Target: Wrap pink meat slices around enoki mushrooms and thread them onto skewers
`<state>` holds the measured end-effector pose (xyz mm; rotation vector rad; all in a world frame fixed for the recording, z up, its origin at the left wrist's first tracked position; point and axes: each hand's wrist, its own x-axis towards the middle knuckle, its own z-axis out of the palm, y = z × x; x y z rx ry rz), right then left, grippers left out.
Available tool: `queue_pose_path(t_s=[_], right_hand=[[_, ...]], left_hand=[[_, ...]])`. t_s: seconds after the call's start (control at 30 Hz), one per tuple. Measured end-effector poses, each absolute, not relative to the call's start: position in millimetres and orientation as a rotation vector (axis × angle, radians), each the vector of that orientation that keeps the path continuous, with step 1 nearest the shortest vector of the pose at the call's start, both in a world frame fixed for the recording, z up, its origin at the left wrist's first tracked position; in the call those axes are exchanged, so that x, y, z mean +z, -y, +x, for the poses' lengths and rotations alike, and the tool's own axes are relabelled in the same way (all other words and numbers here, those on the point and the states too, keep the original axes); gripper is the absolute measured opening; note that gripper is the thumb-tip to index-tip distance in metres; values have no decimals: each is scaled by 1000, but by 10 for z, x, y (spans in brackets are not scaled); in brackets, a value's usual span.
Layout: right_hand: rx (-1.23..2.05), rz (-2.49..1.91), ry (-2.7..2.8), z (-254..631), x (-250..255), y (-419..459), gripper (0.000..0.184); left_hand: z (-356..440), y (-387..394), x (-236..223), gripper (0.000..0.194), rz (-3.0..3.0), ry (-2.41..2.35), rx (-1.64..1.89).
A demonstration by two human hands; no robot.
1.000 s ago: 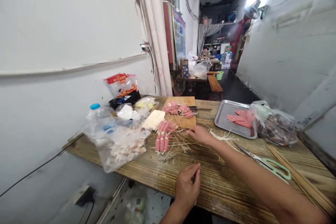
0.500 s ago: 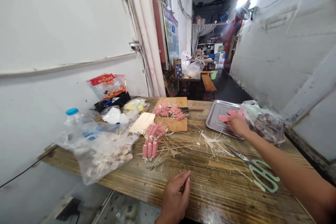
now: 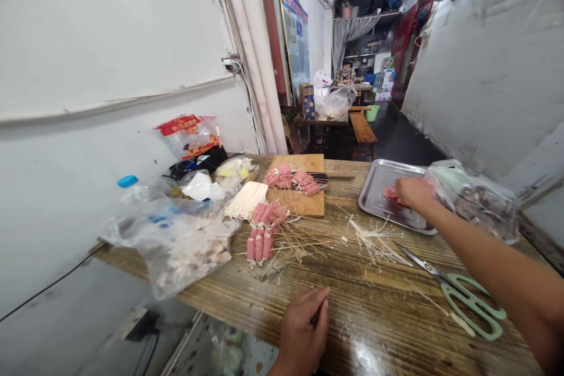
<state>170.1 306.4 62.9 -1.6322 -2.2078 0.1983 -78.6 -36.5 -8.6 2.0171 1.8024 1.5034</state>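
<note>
My right hand (image 3: 414, 192) reaches over the metal tray (image 3: 374, 171), its fingers pinched on a thin pink meat slice (image 3: 389, 192). Part of the meat is hidden under the hand. Near the table's front edge, my left hand (image 3: 305, 323) rests with its fingers curled against the thumb, and nothing shows in it. Meat-wrapped enoki rolls on skewers (image 3: 259, 245) lie beyond it to the left, and more rolls (image 3: 279, 175) are on the wooden cutting board (image 3: 304, 204). Beside them sits a flat bunch of enoki mushrooms (image 3: 247, 200). Loose enoki strands (image 3: 372, 238) lie before the tray.
Green-handled scissors (image 3: 473, 302) lie below my right forearm. A clear bag (image 3: 484, 202) touches the tray's right side. On the left are a plastic bag of mushrooms (image 3: 189, 252) and a blue-capped bottle (image 3: 127, 181). Bare bamboo skewers (image 3: 304, 241) spread across the middle.
The camera view has shifted, so the table's things sit further right. My right hand is now further over the meat slices, covering more of them. My left hand keeps its curled pose.
</note>
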Motion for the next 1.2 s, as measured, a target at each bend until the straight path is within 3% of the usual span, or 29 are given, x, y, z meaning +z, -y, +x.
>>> queue_pose_path(t_s=[0.13,0.23,0.47,0.73,0.97,1.2], right_hand=[[192,-1742,2060,1866,967,-2962,40],[321,-1661,2007,1915,1145,-2755,32],[1000,-1170,2211,1583,1016,-1796,37],[661,-526,2674,1540,582,-522,30],[272,-1131,2578,1417,418,-1365,29],[330,-1167,2543,1192,302,-1880,19]], left_hand=[[-778,364,-100,23,1984,-1809,1511],[-767,366,-94,23,1949,-1817,1512],[-748,368,-69,24,1879,-1800,1516],[-745,368,-88,23,1864,-1799,1519],[-747,359,-97,24,1876,-1792,1497],[-746,389,-105,26,1940,-1750,1504]])
